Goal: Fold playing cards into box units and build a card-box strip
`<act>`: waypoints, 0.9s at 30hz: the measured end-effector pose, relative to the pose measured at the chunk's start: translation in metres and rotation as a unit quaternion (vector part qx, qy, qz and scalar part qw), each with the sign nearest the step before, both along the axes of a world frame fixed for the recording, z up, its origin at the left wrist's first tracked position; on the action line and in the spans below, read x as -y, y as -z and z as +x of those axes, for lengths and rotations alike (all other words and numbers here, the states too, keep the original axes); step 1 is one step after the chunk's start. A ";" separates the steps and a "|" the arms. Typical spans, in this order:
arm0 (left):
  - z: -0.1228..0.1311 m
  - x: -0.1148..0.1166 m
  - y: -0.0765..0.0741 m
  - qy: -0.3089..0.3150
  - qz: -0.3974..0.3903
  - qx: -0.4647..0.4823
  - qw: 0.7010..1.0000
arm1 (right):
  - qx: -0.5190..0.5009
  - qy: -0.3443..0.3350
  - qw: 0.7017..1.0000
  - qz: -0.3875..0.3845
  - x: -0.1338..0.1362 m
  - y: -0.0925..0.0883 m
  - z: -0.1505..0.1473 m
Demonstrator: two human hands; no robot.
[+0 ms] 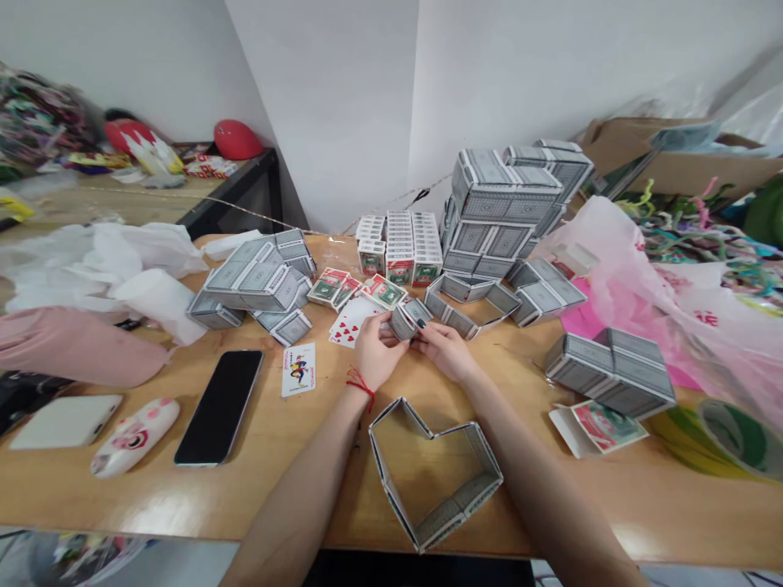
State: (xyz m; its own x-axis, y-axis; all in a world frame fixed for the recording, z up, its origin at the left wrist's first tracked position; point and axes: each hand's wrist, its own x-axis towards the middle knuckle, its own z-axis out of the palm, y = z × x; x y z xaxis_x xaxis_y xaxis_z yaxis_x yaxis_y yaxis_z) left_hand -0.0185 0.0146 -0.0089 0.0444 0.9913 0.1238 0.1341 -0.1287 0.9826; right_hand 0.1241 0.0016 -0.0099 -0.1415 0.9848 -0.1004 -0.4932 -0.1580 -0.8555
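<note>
Between my two hands is a small piece folded from grey-backed playing cards (404,321). My left hand (378,352), with a red string at the wrist, is closed on its left side. From the right, my right hand (445,349) grips it with fingertips and dark-nailed thumb. Just behind lie loose playing cards (350,324) and card boxes (382,291). A heart-shaped frame of folded cards (391,481) stands on the table between my forearms. Another card frame (449,314) stands right of the held piece. A joker card (298,369) lies face up to the left.
Stacked card blocks rise in a tall pile (489,212), with more blocks at left (257,277) and right (612,367). Rows of card boxes (400,244) stand at the back. A phone (218,408), a glasses case (135,436) and green-yellow tape (679,436) lie around.
</note>
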 end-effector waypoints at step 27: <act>-0.003 0.001 0.004 0.008 0.196 -0.187 0.963 | 0.041 -0.002 0.999 -0.007 -0.003 0.003 0.002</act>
